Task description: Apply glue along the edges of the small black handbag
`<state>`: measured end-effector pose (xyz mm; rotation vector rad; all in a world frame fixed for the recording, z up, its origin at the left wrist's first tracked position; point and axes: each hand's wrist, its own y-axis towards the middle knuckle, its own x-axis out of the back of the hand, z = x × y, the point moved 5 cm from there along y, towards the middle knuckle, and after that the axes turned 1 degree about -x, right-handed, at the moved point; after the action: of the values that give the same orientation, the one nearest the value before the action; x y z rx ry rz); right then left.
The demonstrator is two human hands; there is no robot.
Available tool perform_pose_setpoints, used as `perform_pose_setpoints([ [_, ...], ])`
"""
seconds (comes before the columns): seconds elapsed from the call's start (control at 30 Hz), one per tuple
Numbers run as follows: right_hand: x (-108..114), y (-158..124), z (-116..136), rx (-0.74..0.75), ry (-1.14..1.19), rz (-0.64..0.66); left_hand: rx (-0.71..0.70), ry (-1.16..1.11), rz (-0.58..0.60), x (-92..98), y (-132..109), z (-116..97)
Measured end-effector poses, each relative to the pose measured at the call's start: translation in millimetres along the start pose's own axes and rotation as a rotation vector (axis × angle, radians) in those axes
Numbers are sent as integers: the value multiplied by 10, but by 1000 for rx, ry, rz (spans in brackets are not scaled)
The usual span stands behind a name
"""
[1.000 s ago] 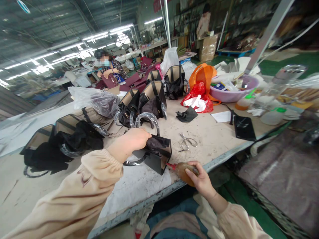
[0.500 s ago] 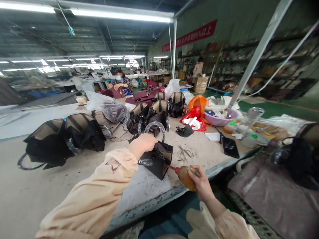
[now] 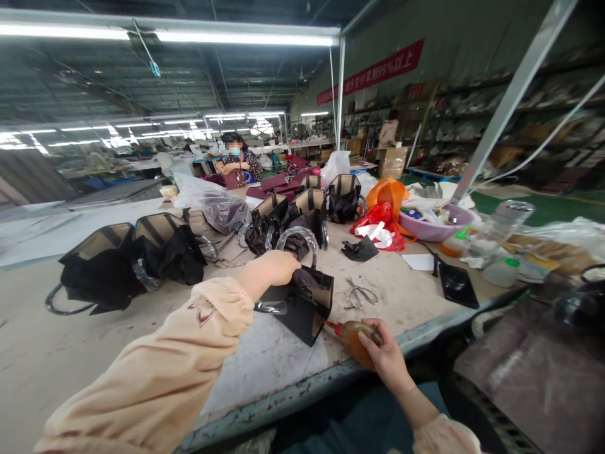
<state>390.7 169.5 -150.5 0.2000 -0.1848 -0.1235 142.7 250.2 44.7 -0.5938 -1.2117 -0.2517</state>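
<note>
A black handbag [image 3: 299, 315] lies tilted on the table, its tan-lined opening facing right and a plastic-wrapped handle standing up behind it. My left hand [image 3: 282, 267] is closed on the bag's upper side, its fingertips partly hidden. In my right hand [image 3: 384, 350] is a squeeze bottle [image 3: 355, 340] of amber liquid, apparently glue. The bottle's red nozzle points left, its tip at the lower edge of the bag's opening; whether it touches cannot be made out. Just beyond the bottle lie metal scissors [image 3: 361, 292].
More black handbags stand at left [image 3: 101, 268] and behind [image 3: 307, 211]. A black cloth scrap [image 3: 360, 248], red plastic bag [image 3: 385, 221], purple basin [image 3: 432, 231], dark flat tablet-like object [image 3: 457, 284] and green-capped bottle [image 3: 501, 271] are to the right. A co-worker [image 3: 243, 162] sits across the table.
The camera view has shifted, so the scene sits slightly to the right. The squeeze bottle has tipped a little, its nozzle still at the bag's opening. Both hands keep their hold.
</note>
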Motion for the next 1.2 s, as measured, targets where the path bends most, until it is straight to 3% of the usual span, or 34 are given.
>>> perform_pose_setpoints([
  [0.43,-4,-37,-162,-28,37,84,-8,87,69,-68,154,74],
  [0.7,-131,-153,-69,-27,65,320,17,111,121,-30,166,29],
  [0.93,-70,-103,-81,16,34,233,21,102,123,-65,174,65],
  [1.1,-118,-139,-37,53,30,321,-1,103,113,-76,200,75],
  [1.2,-94,-118,-49,87,-13,260,-3,101,105,-77,211,81],
])
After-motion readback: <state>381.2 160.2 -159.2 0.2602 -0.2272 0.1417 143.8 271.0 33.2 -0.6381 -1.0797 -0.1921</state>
